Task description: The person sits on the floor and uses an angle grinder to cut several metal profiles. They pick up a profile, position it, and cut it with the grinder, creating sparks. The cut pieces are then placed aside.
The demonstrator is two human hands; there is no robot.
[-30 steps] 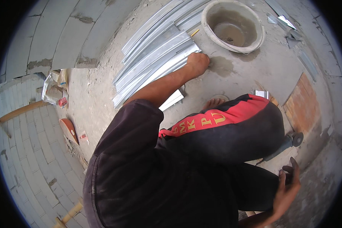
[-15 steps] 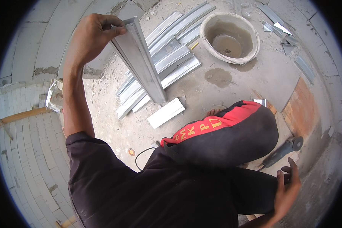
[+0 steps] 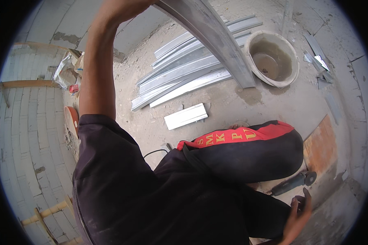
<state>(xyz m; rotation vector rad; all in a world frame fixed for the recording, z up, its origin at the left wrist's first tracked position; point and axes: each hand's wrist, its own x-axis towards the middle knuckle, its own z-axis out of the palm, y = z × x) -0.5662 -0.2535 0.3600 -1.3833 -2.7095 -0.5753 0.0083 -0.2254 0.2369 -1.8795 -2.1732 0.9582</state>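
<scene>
A: Where is the left hand point(image 3: 124, 8)?

B: At the top edge of the frame, left of centre, with the arm raised straight up from the dark sleeve. It is clenched around the upper end of a long grey metal channel point(image 3: 216, 45). Part of the hand is cut off by the rim of the picture.

A: And the channel itself?

B: It slants down from that grip toward the right, its lower end in front of the left rim of the bucket point(image 3: 292, 65). Whether that end touches the floor I cannot tell.

A: What lies under it?

B: A stack of metal channels point(image 3: 184, 77) fanned out on the dusty concrete floor point(image 3: 229, 102), upper centre of the frame. Just below the stack, apart from it, lies a short channel offcut point(image 3: 186, 116).

A: The right hand point(image 3: 298, 216)?

B: Lower right, fingers spread and released, holding nothing. Just above it an angle grinder point(image 3: 292, 183) lies on the floor, near but not touching.

A: Anything else close by?

B: The person's bent knee point(image 3: 249, 151) in black trousers with a red stripe fills the middle right. A reddish board point(image 3: 321, 147) lies beside it, at the right.
</scene>
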